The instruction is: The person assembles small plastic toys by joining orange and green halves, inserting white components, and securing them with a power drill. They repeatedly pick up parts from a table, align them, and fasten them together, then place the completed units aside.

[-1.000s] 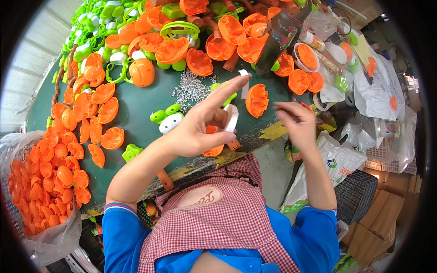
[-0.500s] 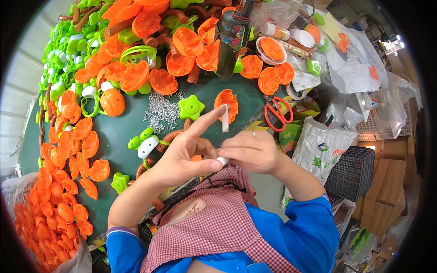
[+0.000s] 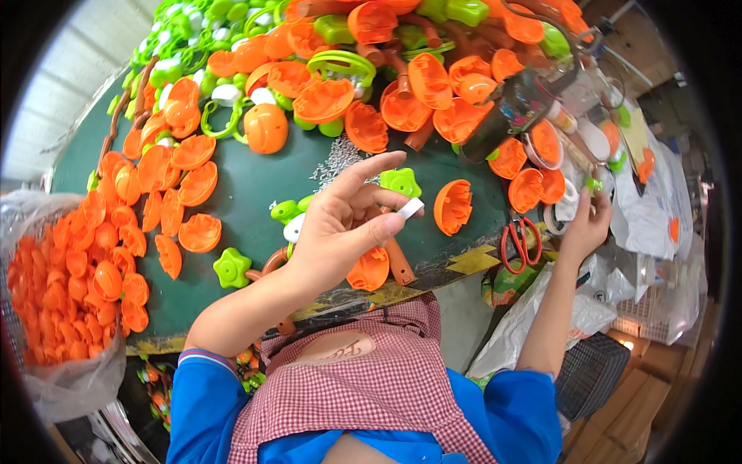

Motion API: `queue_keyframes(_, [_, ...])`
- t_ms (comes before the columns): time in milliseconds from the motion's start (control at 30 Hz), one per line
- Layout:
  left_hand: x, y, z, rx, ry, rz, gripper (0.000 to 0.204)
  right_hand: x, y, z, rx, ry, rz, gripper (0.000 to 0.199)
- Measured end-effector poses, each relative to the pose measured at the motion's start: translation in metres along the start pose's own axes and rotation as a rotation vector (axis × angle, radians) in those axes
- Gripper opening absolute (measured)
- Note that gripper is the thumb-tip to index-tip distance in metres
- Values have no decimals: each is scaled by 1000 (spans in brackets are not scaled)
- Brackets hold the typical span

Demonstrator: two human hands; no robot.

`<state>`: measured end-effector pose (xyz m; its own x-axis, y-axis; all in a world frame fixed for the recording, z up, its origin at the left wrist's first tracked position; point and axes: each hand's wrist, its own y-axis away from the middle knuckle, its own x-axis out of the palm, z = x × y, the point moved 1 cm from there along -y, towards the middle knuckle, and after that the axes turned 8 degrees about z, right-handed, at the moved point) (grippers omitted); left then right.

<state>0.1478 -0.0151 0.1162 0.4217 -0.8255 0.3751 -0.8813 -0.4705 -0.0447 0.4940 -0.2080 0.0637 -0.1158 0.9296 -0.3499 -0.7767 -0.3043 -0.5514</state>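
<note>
Wall (image 3: 85, 69) of pale ribbed panels stands left of your green tabletop (image 3: 255, 209). A clear plastic bag (image 3: 81, 388) brims with orange half-shells (image 3: 85, 286). Your left hand (image 3: 340, 220) pinches a small white piece (image 3: 411, 207) between thumb and fingers, above the tabletop. Rightward, a white-rimmed bowl (image 3: 528, 151) holds an orange half-shell; whether your right hand (image 3: 589, 224) grips anything, I cannot tell. Lower down sits a black basket (image 3: 595, 375), near cardboard boxes (image 3: 626, 410).

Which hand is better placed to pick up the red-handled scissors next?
Probably the right hand: it is nearer the red-handled scissors, while the left hand pinches a small white roll. Whether the right grips something is unclear.
</note>
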Motion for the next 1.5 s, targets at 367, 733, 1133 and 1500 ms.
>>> queue_keyframes(367, [1,25,-5,-32,-66,-138,57,114,107,151,-1024,153,137,66])
queue_keyframes(733, [2,48,15,-63,-112,-298,59,150,116,164,-1094,-158,-125,44])
queue_keyframes(1133, [19,57,36,75,71,-524,68,137,115,162,-1366,-97,47,71])
queue_keyframes(1500, [14,53,45,107,130,-659,63,154,115,173,-1459,-128,94,62])
